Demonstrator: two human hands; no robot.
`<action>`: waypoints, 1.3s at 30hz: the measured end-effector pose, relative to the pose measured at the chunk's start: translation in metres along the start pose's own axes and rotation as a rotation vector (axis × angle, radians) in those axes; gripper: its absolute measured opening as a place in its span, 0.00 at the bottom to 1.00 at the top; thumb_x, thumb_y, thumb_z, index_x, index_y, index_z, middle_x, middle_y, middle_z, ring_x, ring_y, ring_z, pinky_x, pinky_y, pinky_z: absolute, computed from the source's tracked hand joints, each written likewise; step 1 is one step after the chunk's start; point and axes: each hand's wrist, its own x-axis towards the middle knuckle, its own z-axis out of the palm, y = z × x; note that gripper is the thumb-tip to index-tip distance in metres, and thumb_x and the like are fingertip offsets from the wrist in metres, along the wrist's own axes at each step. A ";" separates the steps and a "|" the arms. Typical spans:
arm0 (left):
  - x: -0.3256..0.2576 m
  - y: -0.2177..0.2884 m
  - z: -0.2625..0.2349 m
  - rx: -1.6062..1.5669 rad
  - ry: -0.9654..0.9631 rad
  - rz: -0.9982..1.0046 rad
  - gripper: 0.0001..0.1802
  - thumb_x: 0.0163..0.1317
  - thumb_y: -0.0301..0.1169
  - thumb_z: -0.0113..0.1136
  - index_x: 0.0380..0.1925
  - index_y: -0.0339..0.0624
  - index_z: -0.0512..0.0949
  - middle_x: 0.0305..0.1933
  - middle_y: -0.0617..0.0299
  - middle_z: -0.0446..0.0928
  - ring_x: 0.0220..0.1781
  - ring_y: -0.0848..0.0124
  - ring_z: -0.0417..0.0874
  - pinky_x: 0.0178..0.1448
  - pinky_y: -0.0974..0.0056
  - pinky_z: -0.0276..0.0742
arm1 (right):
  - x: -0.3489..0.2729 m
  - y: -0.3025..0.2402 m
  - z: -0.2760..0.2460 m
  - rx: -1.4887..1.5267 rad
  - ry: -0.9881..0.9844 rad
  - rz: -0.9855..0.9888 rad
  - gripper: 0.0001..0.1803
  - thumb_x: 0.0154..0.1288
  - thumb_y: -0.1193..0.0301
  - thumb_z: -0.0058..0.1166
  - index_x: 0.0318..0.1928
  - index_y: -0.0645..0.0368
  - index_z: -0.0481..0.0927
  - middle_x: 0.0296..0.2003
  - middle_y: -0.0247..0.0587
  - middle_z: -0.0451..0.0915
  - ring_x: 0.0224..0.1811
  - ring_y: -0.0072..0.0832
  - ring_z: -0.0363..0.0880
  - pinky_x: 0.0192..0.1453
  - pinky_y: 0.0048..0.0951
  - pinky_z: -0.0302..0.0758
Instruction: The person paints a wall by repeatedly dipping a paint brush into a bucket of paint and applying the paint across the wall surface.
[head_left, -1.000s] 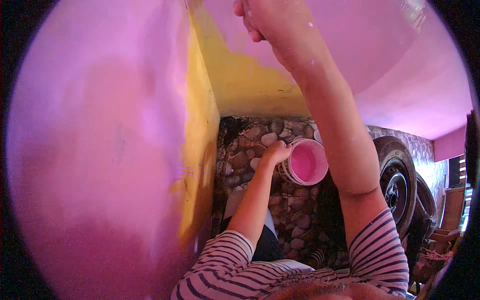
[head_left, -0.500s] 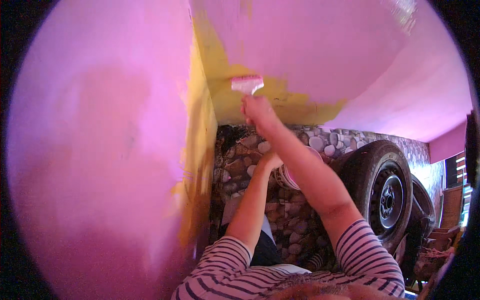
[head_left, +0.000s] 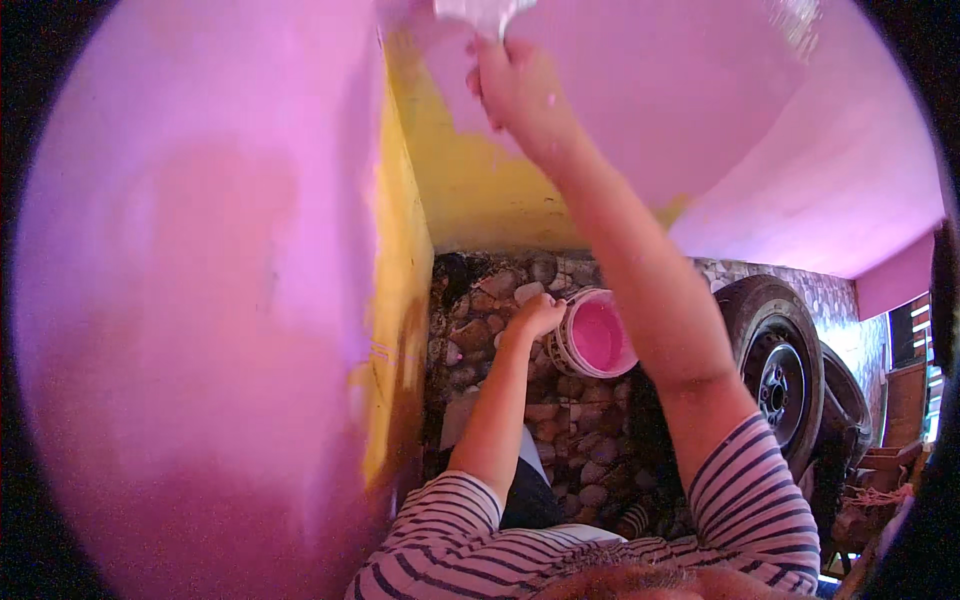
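High on the far wall, my right hand (head_left: 520, 95) is closed around the handle of a wide paintbrush (head_left: 487, 14); its bristles are cut off by the picture's upper edge. Fresh pink covers most of that wall (head_left: 650, 100), while a yellow strip (head_left: 490, 195) shows low down and in the corner. Below, my left hand (head_left: 540, 315) grips the left rim of a white bucket (head_left: 567, 345) with pink paint (head_left: 597, 336) inside. The bucket is tilted a little, with its mouth facing me.
A pink wall (head_left: 220, 300) with a yellow edge (head_left: 393, 215) rises close on my left. Two wheels with tyres, the nearer one (head_left: 775, 375) upright, stand to the right. Pebble-patterned flooring (head_left: 590, 440) lies below. Wooden furniture (head_left: 885, 470) is at the far right.
My right hand has swept the brush up the far wall, from the yellow strip to the top of the view. More pink covers the yellow. My left hand stays at the bucket, now more visible.
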 end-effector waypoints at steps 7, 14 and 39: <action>0.010 0.000 0.008 -0.024 0.051 0.046 0.28 0.67 0.46 0.45 0.41 0.24 0.79 0.44 0.36 0.81 0.42 0.48 0.85 0.49 0.50 0.79 | -0.077 0.095 0.020 0.175 -0.069 0.509 0.19 0.71 0.59 0.43 0.40 0.63 0.79 0.17 0.33 0.72 0.12 0.20 0.65 0.15 0.26 0.62; 0.000 0.004 -0.005 0.007 -0.023 0.061 0.29 0.68 0.47 0.45 0.38 0.25 0.79 0.39 0.37 0.81 0.31 0.51 0.86 0.38 0.51 0.81 | -0.012 -0.014 -0.016 0.221 -0.212 0.124 0.16 0.67 0.60 0.48 0.37 0.60 0.80 0.19 0.32 0.73 0.14 0.20 0.64 0.18 0.28 0.61; -0.030 0.032 -0.056 -1.501 0.187 0.260 0.25 0.70 0.52 0.48 0.50 0.44 0.77 0.44 0.61 0.81 0.43 0.69 0.82 0.44 0.64 0.76 | -0.137 0.199 -0.019 -0.302 -0.091 0.502 0.34 0.72 0.47 0.39 0.32 0.70 0.76 0.23 0.56 0.80 0.24 0.45 0.82 0.30 0.43 0.75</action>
